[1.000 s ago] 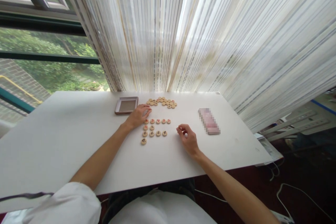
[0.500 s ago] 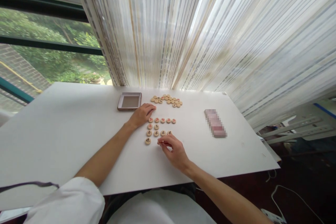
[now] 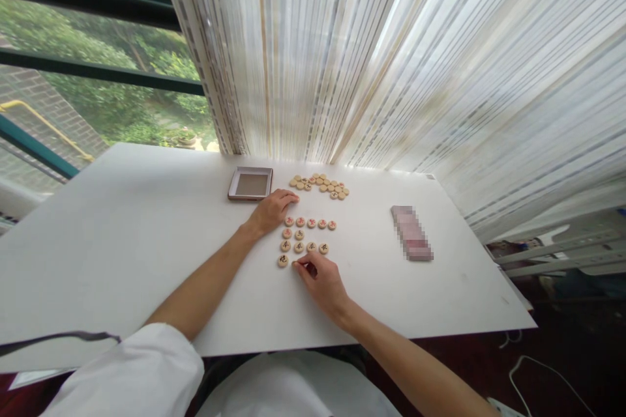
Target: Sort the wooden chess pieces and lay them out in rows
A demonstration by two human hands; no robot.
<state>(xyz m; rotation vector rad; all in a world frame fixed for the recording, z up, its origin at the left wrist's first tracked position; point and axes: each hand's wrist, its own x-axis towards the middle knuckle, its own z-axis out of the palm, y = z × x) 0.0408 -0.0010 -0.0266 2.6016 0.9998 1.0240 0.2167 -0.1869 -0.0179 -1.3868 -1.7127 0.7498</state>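
Note:
My right hand [image 3: 323, 280] is closed in a pinch on a Chinese chess piece [image 3: 295, 264], mostly hidden by the fingertips. It is low over the table, just right of a black-marked piece [image 3: 282, 260] in the nearest row. My left hand [image 3: 276, 210] rests on the table with its fingers stretched forward, loosely apart, holding nothing visible. Beside it begins a row of red-marked pieces [image 3: 312, 223]. Below that are a short row with a red and a black piece [image 3: 299, 234], then a row of black-marked pieces [image 3: 298, 247].
A loose cluster of round wooden pieces [image 3: 323, 184], many with plain faces up, lies at the back. Left of it stands an open shallow box [image 3: 233, 186]. A blurred pinkish stack [image 3: 411, 233] lies on the white table [image 3: 469, 287] at right. Striped curtains [image 3: 313, 65] hang behind.
My right hand has lowered the piece towards the table, close to the black-marked piece at the left of the nearest row. The left hand stays about where it was; the view has shifted slightly.

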